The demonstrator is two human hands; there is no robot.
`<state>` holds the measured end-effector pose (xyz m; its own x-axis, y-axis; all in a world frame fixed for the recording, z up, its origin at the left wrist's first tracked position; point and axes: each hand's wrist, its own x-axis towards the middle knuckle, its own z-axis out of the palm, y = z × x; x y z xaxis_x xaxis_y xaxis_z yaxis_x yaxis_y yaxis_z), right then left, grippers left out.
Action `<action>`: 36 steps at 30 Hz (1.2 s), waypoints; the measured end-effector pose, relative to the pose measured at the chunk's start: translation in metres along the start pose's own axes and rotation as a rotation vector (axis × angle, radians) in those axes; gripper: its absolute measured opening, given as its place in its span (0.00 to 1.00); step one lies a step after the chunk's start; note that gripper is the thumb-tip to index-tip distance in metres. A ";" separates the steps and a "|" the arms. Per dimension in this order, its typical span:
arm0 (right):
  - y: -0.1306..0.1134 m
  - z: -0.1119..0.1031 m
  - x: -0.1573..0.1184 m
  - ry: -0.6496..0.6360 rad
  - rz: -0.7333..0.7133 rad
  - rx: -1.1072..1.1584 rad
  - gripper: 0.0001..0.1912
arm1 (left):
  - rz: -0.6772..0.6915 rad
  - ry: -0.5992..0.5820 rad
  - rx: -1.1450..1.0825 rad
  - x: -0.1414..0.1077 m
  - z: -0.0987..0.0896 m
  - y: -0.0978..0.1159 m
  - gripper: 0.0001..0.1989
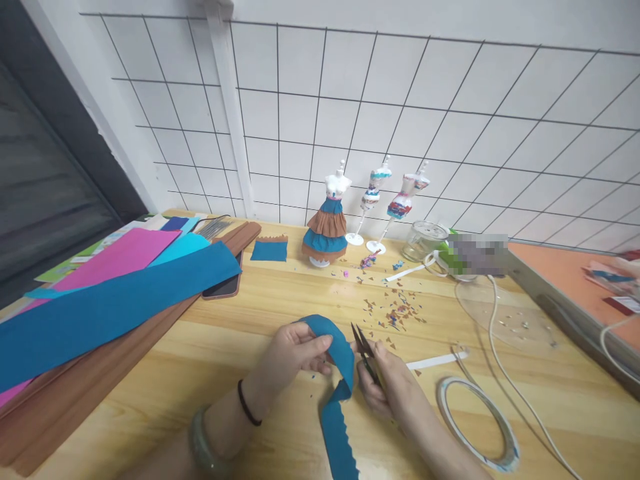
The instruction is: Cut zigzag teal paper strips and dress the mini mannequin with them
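A long blue strip (334, 423) of what looks like crepe paper, one edge cut in a zigzag, curls up from the table. My left hand (300, 352) pinches its upper part between thumb and fingers, while the lower end hangs down toward the near edge of the view. Just right of the strip, my right hand (387, 383) grips a pair of small dark scissors (366, 351). Their blades point up and slightly left, a little apart, close to the strip's edge. The right fingers partly cover the handles.
Stacked coloured paper sheets (120, 310) and a phone (223, 283) lie left. Behind stand a mannequin in a tiered dress (326, 230) and two smaller mannequins (403, 200). Paper scraps (399, 312), a glass jar (424, 241), a tape roll (505, 440) and a cable (495, 333) are right.
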<state>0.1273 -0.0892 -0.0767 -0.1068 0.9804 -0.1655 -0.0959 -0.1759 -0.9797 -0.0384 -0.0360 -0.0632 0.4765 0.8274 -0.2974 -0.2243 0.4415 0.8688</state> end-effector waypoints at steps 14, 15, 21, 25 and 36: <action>-0.008 0.008 -0.002 -0.116 0.074 -0.167 0.18 | 0.049 -0.078 0.004 0.006 -0.009 0.001 0.15; -0.007 0.007 -0.002 -0.116 0.093 -0.131 0.19 | 0.059 -0.074 0.018 0.006 -0.009 0.002 0.15; -0.002 -0.002 0.000 -0.074 0.190 -0.037 0.24 | 0.069 -0.107 0.106 0.002 -0.009 0.007 0.15; -0.005 -0.004 0.000 -0.129 0.193 -0.049 0.22 | 0.048 -0.146 0.137 -0.001 -0.008 0.010 0.16; -0.010 -0.003 -0.005 -0.232 0.236 -0.079 0.19 | 0.045 -0.212 0.078 0.002 -0.011 0.005 0.19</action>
<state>0.1315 -0.0925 -0.0662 -0.3402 0.8657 -0.3671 0.0338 -0.3789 -0.9248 -0.0483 -0.0286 -0.0637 0.6376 0.7502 -0.1753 -0.1864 0.3710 0.9098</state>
